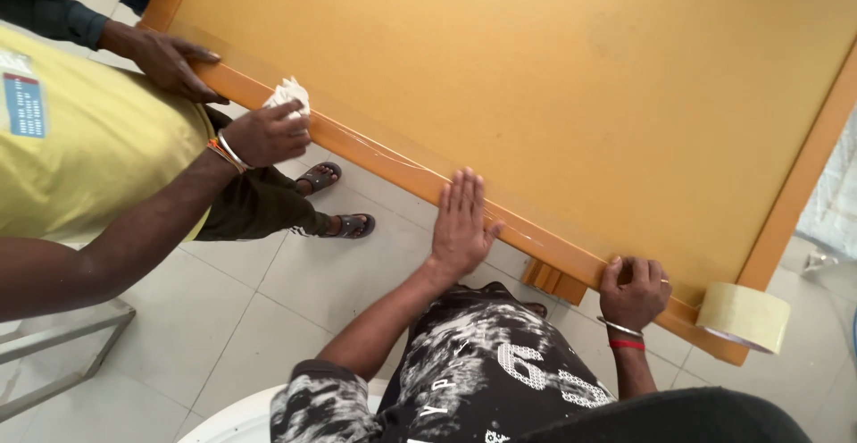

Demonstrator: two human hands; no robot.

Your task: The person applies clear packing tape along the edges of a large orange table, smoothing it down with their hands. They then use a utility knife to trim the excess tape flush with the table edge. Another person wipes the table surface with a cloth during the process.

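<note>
Both own hands work the near edge of the tilted orange board (553,86): left hand (460,229) lies flat, fingers spread, pressing clear tape along the wooden frame (536,238), right hand (634,291) curls its fingers over the rim, likely steadying it, just left of the tape roll (744,316). Far left, a co-worker's hand (263,135) grips a white cloth (287,95) on the frame while their other hand (170,59) rests on it; board corners are cut off, tape barely visible.

One view only, from a camera worn on the head. It looks steeply down and slightly forward, close over the orange wooden board (536,77) and its near edge, with the tiled floor (295,291) below.
</note>
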